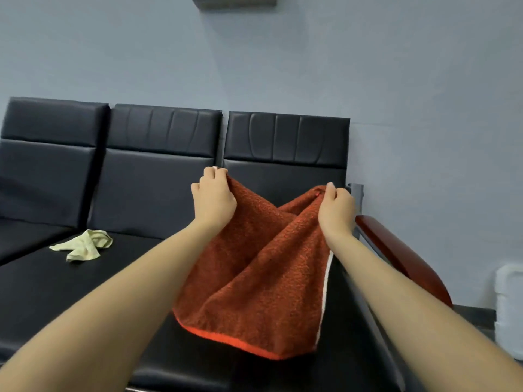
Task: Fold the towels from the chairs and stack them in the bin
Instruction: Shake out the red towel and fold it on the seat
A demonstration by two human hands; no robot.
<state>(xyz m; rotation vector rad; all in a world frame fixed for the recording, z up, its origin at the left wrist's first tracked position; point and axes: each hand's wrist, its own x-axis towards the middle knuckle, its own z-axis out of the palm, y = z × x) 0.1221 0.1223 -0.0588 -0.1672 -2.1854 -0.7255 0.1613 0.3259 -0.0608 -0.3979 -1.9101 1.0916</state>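
A row of three joined chairs (158, 171) with black padded, faintly creased leather-look seats and backs stands against a pale blue-grey wall (396, 80). At the right end of the row a glossy reddish-brown armrest (396, 250) curves down on a grey metal frame, and beyond it, on the floor at the picture's edge, sits a white plastic container (509, 306) (only partly in view).

On the middle seat lies a small pale-green towel (85, 244), crumpled and thin, well apart from the hands. The red towel (254, 273) is thick, nubbly terry with a brighter orange hem along its lower edge and a white strip showing at its right side. It is lifted by its two top corners over the right-hand seat, sagging in a V between them, with its lower edge draped on the front of the cushion.

Both bare arms reach forward. The left hand (213, 198) has its fingers curled round the towel's left top corner; the right hand (336, 209) pinches the right top corner between thumb and fingertips.
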